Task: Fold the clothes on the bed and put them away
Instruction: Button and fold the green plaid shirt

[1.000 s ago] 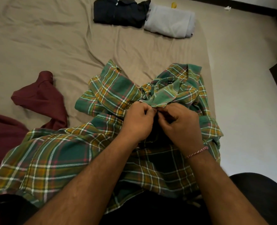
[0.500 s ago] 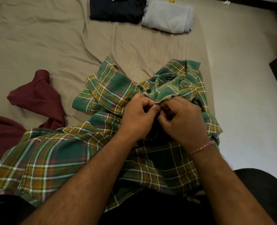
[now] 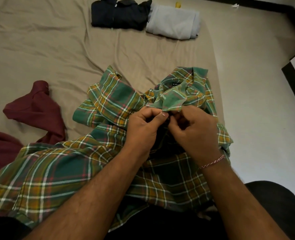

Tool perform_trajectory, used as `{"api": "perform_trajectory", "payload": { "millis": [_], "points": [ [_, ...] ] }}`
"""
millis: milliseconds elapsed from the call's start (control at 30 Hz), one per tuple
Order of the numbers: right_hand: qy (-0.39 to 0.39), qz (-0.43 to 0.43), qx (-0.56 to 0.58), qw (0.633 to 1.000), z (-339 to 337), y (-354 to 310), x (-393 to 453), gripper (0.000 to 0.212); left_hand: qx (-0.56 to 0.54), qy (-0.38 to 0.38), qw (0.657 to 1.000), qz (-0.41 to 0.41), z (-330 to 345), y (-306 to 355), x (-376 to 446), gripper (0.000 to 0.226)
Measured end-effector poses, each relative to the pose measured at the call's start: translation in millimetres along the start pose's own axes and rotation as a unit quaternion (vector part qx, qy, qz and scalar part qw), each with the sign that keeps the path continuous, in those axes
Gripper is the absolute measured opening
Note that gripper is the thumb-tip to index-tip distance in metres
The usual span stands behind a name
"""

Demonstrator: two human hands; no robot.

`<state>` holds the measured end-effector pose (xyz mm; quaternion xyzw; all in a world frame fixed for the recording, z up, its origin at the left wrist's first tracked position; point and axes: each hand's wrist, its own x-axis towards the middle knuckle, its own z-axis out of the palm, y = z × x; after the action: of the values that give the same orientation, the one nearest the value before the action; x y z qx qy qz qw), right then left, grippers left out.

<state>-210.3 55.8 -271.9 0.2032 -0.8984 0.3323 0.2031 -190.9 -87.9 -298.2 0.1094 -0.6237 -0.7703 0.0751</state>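
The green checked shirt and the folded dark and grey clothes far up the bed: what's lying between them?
Nothing but bare, wrinkled beige bedsheet between the green plaid shirt and the folded dark garment and grey garment, seen in the head view.

Beyond the left hand [image 3: 143, 129], open bed sheet [image 3: 56, 49] runs to 2 folded garments: a dark one [image 3: 119, 14] and a grey one [image 3: 173, 22], touching. Left of this hand lies a maroon garment [image 3: 34, 110]. Right of the right hand [image 3: 195, 132], bare floor [image 3: 257, 101].
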Motion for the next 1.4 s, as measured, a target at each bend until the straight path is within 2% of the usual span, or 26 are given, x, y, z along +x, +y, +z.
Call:
{"api": "perform_trajectory", "payload": {
  "millis": [67, 133, 233, 367, 433, 500, 567, 633, 667, 733, 833, 900, 967, 1033, 1067, 1133, 1167, 1233, 1300, 1367, 1400],
  "points": [
    [-0.014, -0.070, -0.031, 0.997, -2.1, 4.8, 2.1, 0.005, 0.026, 0.000, 1.000, 0.016, -1.7, 0.8, 2.8, 0.013],
    [-0.024, -0.097, -0.044, 0.994, -2.7, 8.5, 4.2, 0.013, 0.067, -0.008, 0.997, 0.028, -4.8, 1.8, 6.3, 0.017],
    [-0.031, -0.108, -0.072, 0.991, 0.3, 7.2, 3.0, 0.012, 0.099, -0.022, 0.995, 0.023, -8.4, 2.3, 6.2, 0.015],
    [-0.019, -0.085, -0.054, 0.995, -0.3, 3.0, 3.4, 0.004, 0.083, -0.027, 0.996, 0.008, -5.8, 4.6, 2.0, 0.015],
    [-0.001, -0.021, -0.022, 1.000, 0.2, -0.1, 2.3, 0.008, 0.061, -0.019, 0.998, -0.004, -2.1, 6.3, -0.5, 0.018],
    [0.010, 0.099, 0.040, 0.994, 2.9, -3.3, -0.9, 0.018, 0.050, -0.007, 0.999, -0.014, 0.6, 5.7, -4.2, 0.018],
    [-0.025, 0.234, 0.173, 0.956, 2.6, -6.4, -1.4, 0.012, 0.056, 0.002, 0.998, -0.011, 3.0, 2.2, -7.9, 0.017],
    [-0.066, 0.294, 0.272, 0.914, -2.8, -6.1, -0.2, 0.005, 0.056, 0.011, 0.998, -0.007, 3.2, 0.6, -7.3, 0.018],
    [-0.074, 0.276, 0.277, 0.917, -6.4, -3.7, 1.2, 0.011, 0.051, 0.017, 0.999, -0.008, 2.2, 1.7, -5.6, 0.018],
    [-0.092, 0.191, 0.227, 0.951, -13.5, 6.1, 3.1, 0.024, 0.013, 0.018, 1.000, -0.019, -0.4, 3.9, -1.6, 0.021],
    [-0.153, 0.056, 0.034, 0.986, -14.5, 14.7, -0.1, 0.040, -0.022, -0.005, 1.000, -0.011, -0.9, 8.7, -2.0, 0.020],
    [-0.123, 0.055, 0.036, 0.990, -8.5, 12.3, -5.8, 0.032, 0.045, -0.017, 0.998, 0.044, 0.4, 8.6, -5.6, 0.015],
    [-0.066, 0.112, 0.134, 0.982, -5.8, 6.3, -7.2, 0.021, 0.092, -0.054, 0.990, 0.090, 1.0, 10.9, -11.7, 0.005],
    [-0.038, 0.177, 0.205, 0.962, -8.7, 3.7, -3.7, 0.021, 0.182, -0.095, 0.968, 0.148, 0.2, 12.4, -16.3, 0.030],
    [-0.034, 0.200, 0.235, 0.950, -11.6, 4.2, -3.2, 0.019, 0.264, -0.097, 0.941, 0.187, -0.5, 12.0, -19.2, 0.039],
    [-0.035, 0.225, 0.274, 0.934, -19.6, 3.5, -3.6, 0.008, 0.383, -0.068, 0.883, 0.263, -0.6, 14.9, -25.3, 0.038],
    [-0.038, 0.239, 0.288, 0.927, -23.5, 3.6, -4.6, 0.006, 0.404, -0.041, 0.869, 0.284, -2.1, 16.5, -25.7, 0.031],
    [-0.045, 0.272, 0.302, 0.912, -31.6, 3.1, -5.2, 0.014, 0.414, 0.005, 0.862, 0.291, -9.8, 26.0, -20.7, 0.022],
    [-0.060, 0.273, 0.281, 0.918, -39.1, 6.5, -7.5, 0.028, 0.435, 0.042, 0.848, 0.300, -22.3, 38.3, -10.6, 0.023],
    [-0.042, 0.260, 0.261, 0.929, -55.8, 3.8, -7.3, 0.041, 0.440, 0.060, 0.837, 0.321, -30.0, 61.0, -7.4, 0.023],
    [-0.036, 0.265, 0.275, 0.924, -61.4, 1.7, -7.7, 0.045, 0.436, 0.046, 0.838, 0.325, -31.6, 70.0, -6.3, 0.022]
  ]
}}
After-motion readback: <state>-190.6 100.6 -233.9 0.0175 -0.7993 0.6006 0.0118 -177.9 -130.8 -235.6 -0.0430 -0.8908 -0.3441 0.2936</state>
